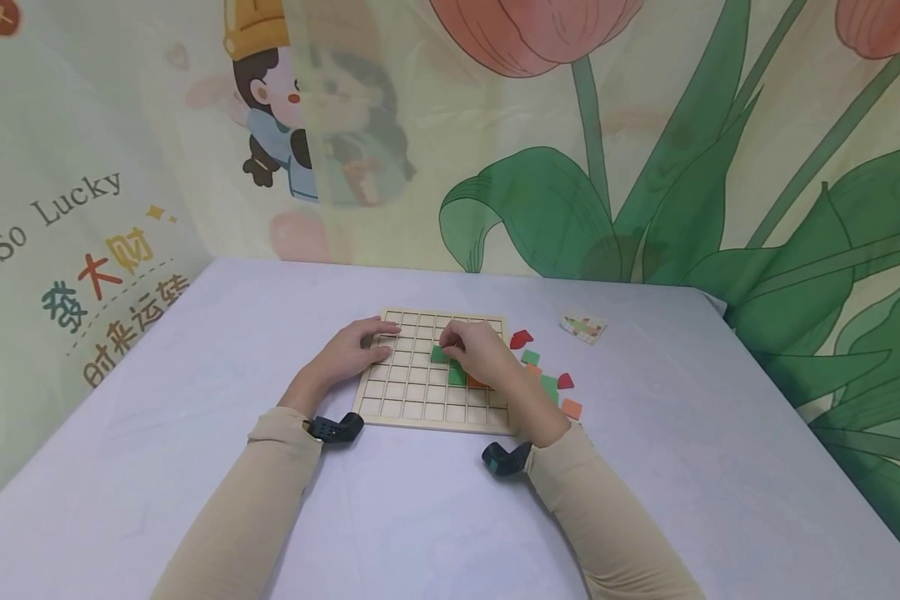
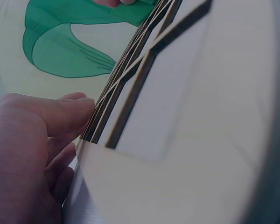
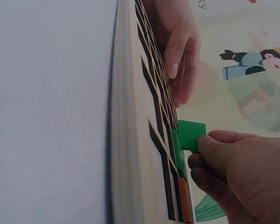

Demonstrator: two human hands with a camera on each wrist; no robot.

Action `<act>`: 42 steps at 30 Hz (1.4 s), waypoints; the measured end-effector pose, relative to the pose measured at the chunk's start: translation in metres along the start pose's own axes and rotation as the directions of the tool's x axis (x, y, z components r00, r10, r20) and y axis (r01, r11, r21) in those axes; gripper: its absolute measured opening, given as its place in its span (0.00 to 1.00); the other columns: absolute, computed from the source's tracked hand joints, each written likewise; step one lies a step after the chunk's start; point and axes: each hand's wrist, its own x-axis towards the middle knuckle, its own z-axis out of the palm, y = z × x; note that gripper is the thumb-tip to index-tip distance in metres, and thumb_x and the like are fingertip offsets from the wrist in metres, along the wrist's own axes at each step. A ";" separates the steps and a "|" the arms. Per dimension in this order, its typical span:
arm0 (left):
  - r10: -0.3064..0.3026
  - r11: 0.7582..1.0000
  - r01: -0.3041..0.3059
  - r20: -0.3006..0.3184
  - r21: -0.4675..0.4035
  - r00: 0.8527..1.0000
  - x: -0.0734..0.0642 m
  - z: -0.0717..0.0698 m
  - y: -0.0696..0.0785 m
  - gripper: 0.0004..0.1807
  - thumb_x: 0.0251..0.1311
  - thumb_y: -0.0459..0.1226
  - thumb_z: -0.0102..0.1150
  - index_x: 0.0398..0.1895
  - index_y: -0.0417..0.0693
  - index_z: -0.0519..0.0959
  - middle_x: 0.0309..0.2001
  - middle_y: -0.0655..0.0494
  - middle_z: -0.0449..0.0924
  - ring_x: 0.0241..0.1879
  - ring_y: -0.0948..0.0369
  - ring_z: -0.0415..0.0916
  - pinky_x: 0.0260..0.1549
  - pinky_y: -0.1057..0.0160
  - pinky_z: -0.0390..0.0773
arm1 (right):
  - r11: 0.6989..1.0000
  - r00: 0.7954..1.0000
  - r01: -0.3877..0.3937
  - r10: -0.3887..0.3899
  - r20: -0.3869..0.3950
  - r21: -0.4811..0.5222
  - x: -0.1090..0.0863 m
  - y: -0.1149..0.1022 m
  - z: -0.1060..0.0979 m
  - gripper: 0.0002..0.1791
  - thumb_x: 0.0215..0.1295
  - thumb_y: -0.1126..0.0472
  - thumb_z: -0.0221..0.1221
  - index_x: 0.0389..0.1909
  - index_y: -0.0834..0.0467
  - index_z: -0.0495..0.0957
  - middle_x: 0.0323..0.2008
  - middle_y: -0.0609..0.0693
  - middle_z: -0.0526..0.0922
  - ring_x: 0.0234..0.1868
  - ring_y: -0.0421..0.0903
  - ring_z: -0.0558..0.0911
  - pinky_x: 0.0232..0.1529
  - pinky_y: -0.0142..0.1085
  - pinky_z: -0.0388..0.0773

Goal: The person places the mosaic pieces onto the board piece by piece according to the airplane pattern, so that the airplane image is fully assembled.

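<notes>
A wooden grid board (image 1: 405, 408) with square cells lies flat on the table. My right hand (image 1: 480, 354) is over its right half, pinching a green square tile (image 3: 191, 135) between thumb and fingers. The held tile is tilted up, its lower edge at the board. Close by, a green piece (image 1: 457, 377) and an orange piece (image 1: 475, 382) lie in the grid, partly covered by the right hand. My left hand (image 1: 351, 348) rests at the board's left edge, fingers extended over the rim; in the left wrist view its fingers (image 2: 79, 112) are beside the frame.
Right of the board lie loose red (image 1: 521, 338), green (image 1: 550, 386) and orange pieces (image 1: 572, 408). Farther back is a small patterned card (image 1: 583, 327). A white cloth covers the table (image 1: 405, 517), and a printed curtain (image 1: 390, 233) hangs behind it.
</notes>
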 end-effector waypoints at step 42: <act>-0.023 1.000 0.023 0.007 0.005 1.000 -0.001 0.000 0.004 0.22 0.64 0.40 0.54 0.62 0.53 0.73 0.72 0.46 0.59 0.74 0.47 0.48 0.72 0.44 0.46 | 0.978 0.990 0.123 -0.110 0.085 -0.171 -0.001 0.003 -0.004 0.07 0.61 0.60 0.63 0.38 0.53 0.86 0.38 0.46 0.83 0.41 0.42 0.81 0.45 0.32 0.80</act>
